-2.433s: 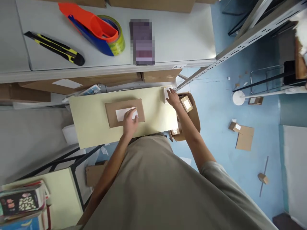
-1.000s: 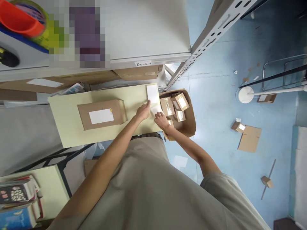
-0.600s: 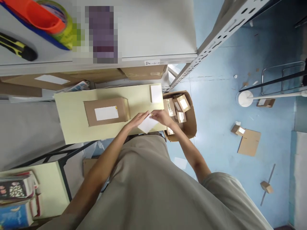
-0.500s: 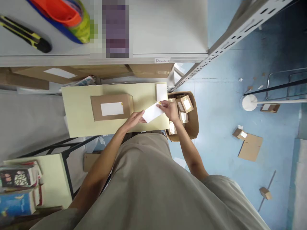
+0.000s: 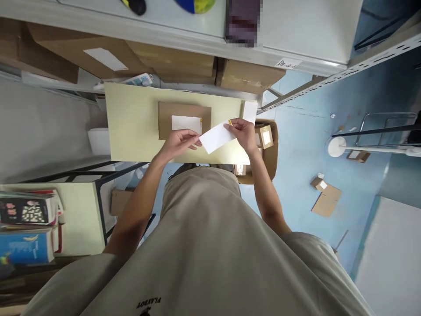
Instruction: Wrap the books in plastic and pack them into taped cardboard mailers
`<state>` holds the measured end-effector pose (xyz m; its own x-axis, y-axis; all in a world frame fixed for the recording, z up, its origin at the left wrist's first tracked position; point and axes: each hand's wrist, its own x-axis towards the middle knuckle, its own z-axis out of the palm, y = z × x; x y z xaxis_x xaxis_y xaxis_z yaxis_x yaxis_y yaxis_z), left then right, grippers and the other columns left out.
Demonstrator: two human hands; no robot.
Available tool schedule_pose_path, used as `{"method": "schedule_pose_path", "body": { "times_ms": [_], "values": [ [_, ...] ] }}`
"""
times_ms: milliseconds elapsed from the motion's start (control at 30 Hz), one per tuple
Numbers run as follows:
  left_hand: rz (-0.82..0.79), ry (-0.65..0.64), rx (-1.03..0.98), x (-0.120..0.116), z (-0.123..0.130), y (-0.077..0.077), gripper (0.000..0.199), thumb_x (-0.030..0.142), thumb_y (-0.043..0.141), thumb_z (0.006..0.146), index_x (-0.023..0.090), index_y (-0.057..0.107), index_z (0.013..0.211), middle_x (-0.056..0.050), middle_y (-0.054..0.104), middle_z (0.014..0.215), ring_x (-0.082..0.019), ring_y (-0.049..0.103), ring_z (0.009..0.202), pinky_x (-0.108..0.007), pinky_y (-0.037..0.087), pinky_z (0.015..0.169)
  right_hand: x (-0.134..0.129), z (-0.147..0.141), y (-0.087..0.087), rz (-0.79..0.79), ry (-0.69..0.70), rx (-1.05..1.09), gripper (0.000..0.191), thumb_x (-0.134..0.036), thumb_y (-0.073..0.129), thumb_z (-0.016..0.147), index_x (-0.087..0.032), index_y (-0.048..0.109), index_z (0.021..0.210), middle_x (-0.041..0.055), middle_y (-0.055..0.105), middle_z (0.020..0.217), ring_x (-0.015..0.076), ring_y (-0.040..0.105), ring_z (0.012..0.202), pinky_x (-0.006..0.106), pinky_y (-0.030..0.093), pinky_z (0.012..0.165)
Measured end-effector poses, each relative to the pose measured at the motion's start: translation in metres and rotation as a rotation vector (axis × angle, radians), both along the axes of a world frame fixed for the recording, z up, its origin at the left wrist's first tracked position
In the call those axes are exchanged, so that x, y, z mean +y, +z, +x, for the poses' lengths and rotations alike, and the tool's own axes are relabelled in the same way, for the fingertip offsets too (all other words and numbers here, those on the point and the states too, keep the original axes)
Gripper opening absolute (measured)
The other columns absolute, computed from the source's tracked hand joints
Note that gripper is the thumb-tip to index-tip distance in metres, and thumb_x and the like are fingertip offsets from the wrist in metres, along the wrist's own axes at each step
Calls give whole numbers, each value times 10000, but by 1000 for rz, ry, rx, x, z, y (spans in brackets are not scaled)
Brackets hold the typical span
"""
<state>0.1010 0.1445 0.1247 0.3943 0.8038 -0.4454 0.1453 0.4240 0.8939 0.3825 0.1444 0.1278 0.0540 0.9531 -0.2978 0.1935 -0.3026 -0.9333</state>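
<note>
White slip [image 5: 217, 138], likely light and bendy, best held by edges: right hand [image 5: 245, 133] pinches one end, left hand [image 5: 179, 143] meets the other, grip unclear.

A slip [image 5: 217, 137] is held over the table [image 5: 131, 123], where a box [image 5: 184, 109] is set left of a stack [image 5: 249, 112]; parcels [image 5: 265, 136] are kept in a carton [image 5: 271, 163] at right, a shelf [image 5: 305, 26] is placed behind

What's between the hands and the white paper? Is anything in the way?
Nothing I can see. The right hand pinches one end of the white paper; the left hand is at the other end, perhaps touching it. The cardboard box lies on the table beyond, not in between.
</note>
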Motion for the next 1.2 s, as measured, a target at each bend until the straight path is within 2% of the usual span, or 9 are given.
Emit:
{"method": "schedule_pose_path", "body": {
  "times_ms": [200,367,500,633,800,900,967,1067,1200],
  "values": [
    [23,1,-31,-4,-59,-10,500,642,824,844,169,788,1003,-113,814,977,-290,815,958,-421,690,840,-2,-58,4,21,40,-121,447,-619,781,922,-217,733,1112,42,733,902,194,667,847,328,550,733],
    [41,55,-82,-8,-94,-21,511,650,830,831,168,769,988,-100,786,992,-274,789,961,-413,691,810,-15,-120,5,79,62,-403,301,-503,720,1004,-221,773,1096,104,748,1088,252,702,1045,412,582,971],
    [77,41,-92,-13,-115,-19,489,648,796,863,177,761,991,-90,778,953,-261,773,964,-383,667,817,-35,-174,15,89,180,-292,315,-516,672,1036,-235,811,1010,77,759,1068,221,711,1006,383,593,965],
    [109,30,-86,-17,-131,-16,427,591,771,897,176,767,994,-98,787,953,-238,758,924,-370,639,829,-47,-211,25,55,188,-225,371,-603,736,976,-247,838,1004,68,765,1062,211,701,991,364,591,937],
    [155,34,-54,-22,-148,-19,343,505,770,883,176,784,980,-99,797,997,-239,749,940,-365,615,878,-47,-234,22,21,148,-211,398,-625,752,942,-237,838,935,61,766,1012,197,691,918,358,592,907],
    [184,19,-13,-24,-158,-23,303,469,754,882,178,787,959,-88,796,989,-227,744,911,-345,609,872,-45,-242,19,35,152,-181,378,-577,720,960,-223,819,875,56,768,965,189,693,882,351,589,885],
    [207,25,58,-23,-169,-31,269,443,760,858,185,785,930,-79,799,965,-224,739,896,-339,611,871,-45,-242,18,27,152,-196,336,-527,714,952,-218,806,859,55,773,948,191,690,864,355,587,874],
    [211,75,197,-16,-201,-55,227,406,773,796,199,776,890,-66,796,915,-222,736,878,-335,617,858,-47,-233,15,-5,99,-234,279,-477,719,914,-216,784,839,56,781,937,200,690,858,369,586,876],
    [33,210,314,4,-274,-96,198,360,760,773,177,727,840,-45,753,813,-195,718,777,-344,612,774,-57,-215,11,-60,-56,-208,262,-463,731,863,-209,759,805,57,774,886,201,679,823,370,583,828]
  ]
}}
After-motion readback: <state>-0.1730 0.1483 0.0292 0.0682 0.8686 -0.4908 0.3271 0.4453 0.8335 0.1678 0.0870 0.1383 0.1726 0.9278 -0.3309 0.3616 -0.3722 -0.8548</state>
